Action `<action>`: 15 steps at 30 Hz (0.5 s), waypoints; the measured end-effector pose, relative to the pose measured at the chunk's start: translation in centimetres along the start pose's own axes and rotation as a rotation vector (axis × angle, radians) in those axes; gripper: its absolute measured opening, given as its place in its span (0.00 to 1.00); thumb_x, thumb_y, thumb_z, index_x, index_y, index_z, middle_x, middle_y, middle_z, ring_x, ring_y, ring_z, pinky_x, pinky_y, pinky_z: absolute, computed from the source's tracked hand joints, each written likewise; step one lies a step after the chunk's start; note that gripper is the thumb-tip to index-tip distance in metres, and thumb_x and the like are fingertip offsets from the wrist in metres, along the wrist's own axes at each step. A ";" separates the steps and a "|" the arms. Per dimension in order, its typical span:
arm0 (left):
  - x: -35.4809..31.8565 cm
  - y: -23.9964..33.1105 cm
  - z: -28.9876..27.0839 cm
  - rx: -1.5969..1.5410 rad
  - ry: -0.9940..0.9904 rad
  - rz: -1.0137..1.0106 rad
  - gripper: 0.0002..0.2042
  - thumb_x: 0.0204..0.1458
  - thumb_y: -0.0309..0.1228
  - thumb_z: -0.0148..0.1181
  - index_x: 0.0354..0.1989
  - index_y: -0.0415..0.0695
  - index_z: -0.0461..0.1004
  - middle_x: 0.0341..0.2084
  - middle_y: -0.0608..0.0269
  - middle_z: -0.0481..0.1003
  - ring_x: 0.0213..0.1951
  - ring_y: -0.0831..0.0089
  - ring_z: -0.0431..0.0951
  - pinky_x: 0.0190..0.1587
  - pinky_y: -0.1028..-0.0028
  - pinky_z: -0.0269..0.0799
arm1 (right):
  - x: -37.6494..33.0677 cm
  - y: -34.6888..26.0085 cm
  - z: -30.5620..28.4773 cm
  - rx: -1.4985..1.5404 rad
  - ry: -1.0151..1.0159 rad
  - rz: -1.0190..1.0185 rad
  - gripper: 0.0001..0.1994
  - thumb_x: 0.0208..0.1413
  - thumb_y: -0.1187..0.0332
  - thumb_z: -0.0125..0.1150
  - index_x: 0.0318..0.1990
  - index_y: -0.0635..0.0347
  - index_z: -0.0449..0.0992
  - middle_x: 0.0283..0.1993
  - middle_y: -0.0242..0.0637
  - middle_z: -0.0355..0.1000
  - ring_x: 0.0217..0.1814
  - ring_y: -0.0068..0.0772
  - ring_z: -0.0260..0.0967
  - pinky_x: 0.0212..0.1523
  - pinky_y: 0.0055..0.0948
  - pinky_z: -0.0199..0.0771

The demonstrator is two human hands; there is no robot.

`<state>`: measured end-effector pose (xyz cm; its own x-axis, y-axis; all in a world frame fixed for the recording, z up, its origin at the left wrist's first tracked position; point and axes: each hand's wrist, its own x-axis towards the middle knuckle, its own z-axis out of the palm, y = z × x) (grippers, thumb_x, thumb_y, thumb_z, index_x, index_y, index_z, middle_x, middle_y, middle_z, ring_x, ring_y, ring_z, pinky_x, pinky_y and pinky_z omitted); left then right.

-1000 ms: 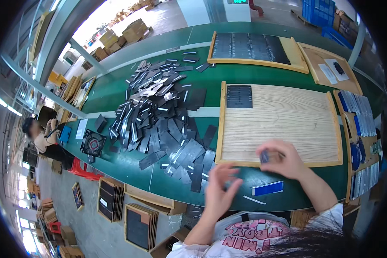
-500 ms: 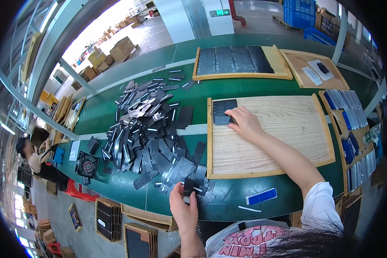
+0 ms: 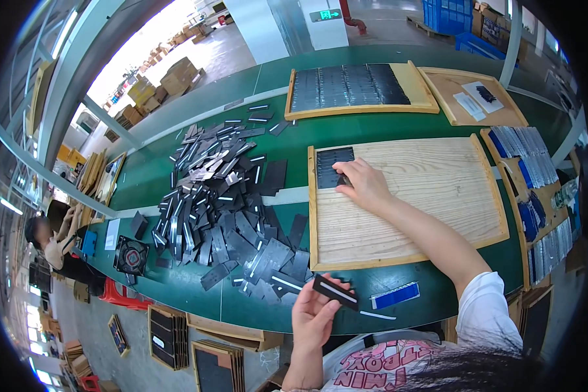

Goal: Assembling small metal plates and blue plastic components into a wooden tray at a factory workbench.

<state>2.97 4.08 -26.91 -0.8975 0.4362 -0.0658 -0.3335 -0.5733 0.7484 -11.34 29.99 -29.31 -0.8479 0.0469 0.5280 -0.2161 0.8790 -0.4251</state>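
Note:
My left hand point(image 3: 312, 319), low in the middle, is closed on a flat black strip point(image 3: 336, 292) with a white line along it. The strip is held tilted over the table's near edge. My right hand point(image 3: 366, 185) reaches into a wooden tray point(image 3: 411, 215). Its thumb and fingers are closed on the end of a black strip beside a row of dark strips point(image 3: 333, 160) in the tray's far left corner. The fingers partly hide that piece. A large heap of loose black strips point(image 3: 222, 196), many with white lines, covers the table left of the tray.
Farther back stands a tray filled with dark strips point(image 3: 349, 88), beside a board with papers point(image 3: 473, 98). At right, a tray point(image 3: 526, 261) holds clear-wrapped bundles. A blue strip point(image 3: 395, 296) lies near the front edge. A black fan point(image 3: 131, 255) and another person point(image 3: 55, 245) are at left.
My left hand has moved right from the heap's edge and now shows a black strip turned white line up. My right hand stays at the row of strips in the tray.

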 end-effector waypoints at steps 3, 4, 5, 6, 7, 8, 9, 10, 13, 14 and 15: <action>0.4 -0.7 -0.1 -0.142 -0.069 -0.073 0.25 0.53 0.13 0.53 0.61 0.37 0.59 0.52 0.49 0.68 0.56 0.53 0.70 0.58 0.49 0.68 | -1.1 -3.5 -2.5 0.127 -0.083 0.051 0.19 0.48 0.62 0.68 0.46 0.54 0.71 0.40 0.37 0.75 0.44 0.38 0.73 0.41 0.37 0.74; 0.3 -0.9 -0.1 -0.148 -0.053 -0.116 0.25 0.53 0.14 0.53 0.61 0.37 0.58 0.53 0.49 0.68 0.57 0.53 0.70 0.58 0.51 0.69 | -1.9 -5.1 -3.5 0.230 -0.162 0.089 0.18 0.48 0.62 0.68 0.46 0.55 0.71 0.39 0.38 0.75 0.42 0.38 0.75 0.42 0.37 0.74; 0.4 -1.2 -0.3 -0.177 -0.061 -0.146 0.25 0.54 0.14 0.52 0.61 0.37 0.59 0.53 0.49 0.68 0.57 0.52 0.70 0.58 0.52 0.69 | -3.2 -6.3 -4.6 0.332 -0.230 0.057 0.16 0.49 0.63 0.67 0.43 0.56 0.71 0.37 0.38 0.75 0.40 0.38 0.75 0.40 0.36 0.74; 0.4 -1.5 -0.4 -0.206 -0.067 -0.176 0.24 0.54 0.14 0.52 0.61 0.37 0.59 0.53 0.49 0.68 0.58 0.52 0.69 0.58 0.53 0.69 | -4.6 -7.3 -5.6 0.436 -0.298 0.026 0.14 0.50 0.63 0.67 0.41 0.57 0.71 0.36 0.39 0.75 0.39 0.39 0.76 0.39 0.36 0.75; 0.4 -1.8 -0.2 -0.240 -0.093 -0.204 0.24 0.54 0.14 0.52 0.61 0.37 0.59 0.54 0.49 0.68 0.58 0.52 0.69 0.59 0.55 0.70 | -5.9 -8.0 -6.8 0.466 -0.342 -0.019 0.13 0.50 0.63 0.67 0.38 0.57 0.71 0.35 0.38 0.75 0.38 0.39 0.76 0.36 0.35 0.74; 0.6 -2.1 -0.1 -0.259 -0.124 -0.234 0.24 0.54 0.14 0.52 0.60 0.37 0.59 0.54 0.49 0.68 0.58 0.52 0.70 0.59 0.55 0.70 | -7.2 -8.6 -7.8 0.495 -0.383 -0.061 0.12 0.50 0.64 0.67 0.36 0.58 0.72 0.34 0.38 0.75 0.36 0.39 0.76 0.34 0.34 0.74; 0.6 -2.4 -0.1 -0.275 -0.147 -0.259 0.24 0.54 0.14 0.52 0.60 0.37 0.59 0.54 0.49 0.68 0.57 0.52 0.70 0.58 0.56 0.70 | -8.0 -9.2 -8.3 0.477 -0.300 -0.122 0.10 0.49 0.64 0.68 0.32 0.57 0.72 0.31 0.35 0.74 0.32 0.38 0.74 0.30 0.32 0.72; 0.6 -2.5 0.2 -0.300 -0.156 -0.265 0.23 0.54 0.14 0.53 0.60 0.37 0.60 0.54 0.49 0.69 0.56 0.53 0.72 0.58 0.58 0.71 | -8.5 -9.2 -8.6 0.479 -0.303 -0.118 0.10 0.49 0.64 0.68 0.32 0.57 0.72 0.31 0.35 0.74 0.32 0.38 0.74 0.30 0.32 0.72; 0.6 -3.3 0.4 -0.257 -0.206 -0.288 0.24 0.53 0.18 0.56 0.60 0.36 0.60 0.50 0.46 0.71 0.54 0.54 0.73 0.56 0.52 0.72 | -9.7 -8.8 -9.4 0.410 -0.174 -0.167 0.12 0.45 0.65 0.71 0.31 0.56 0.72 0.27 0.33 0.71 0.27 0.38 0.71 0.26 0.31 0.69; 0.5 -3.4 0.5 -0.302 -0.241 -0.284 0.22 0.54 0.15 0.54 0.59 0.37 0.62 0.53 0.51 0.69 0.54 0.57 0.73 0.55 0.61 0.73 | -10.2 -8.8 -9.8 0.407 -0.172 -0.162 0.12 0.45 0.65 0.71 0.31 0.56 0.72 0.27 0.33 0.71 0.27 0.38 0.71 0.26 0.31 0.69; 0.6 -3.5 0.8 -0.302 -0.244 -0.290 0.22 0.54 0.15 0.54 0.59 0.37 0.62 0.53 0.51 0.69 0.54 0.57 0.73 0.55 0.61 0.73 | -10.7 -8.9 -10.3 0.488 -0.216 -0.129 0.13 0.44 0.64 0.72 0.30 0.55 0.72 0.27 0.33 0.71 0.27 0.38 0.71 0.26 0.32 0.69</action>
<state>3.80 6.85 -29.04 -0.6733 0.7370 -0.0590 -0.6610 -0.5642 0.4947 4.63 26.53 -23.64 -0.8686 -0.1902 0.4576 -0.4809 0.5468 -0.6854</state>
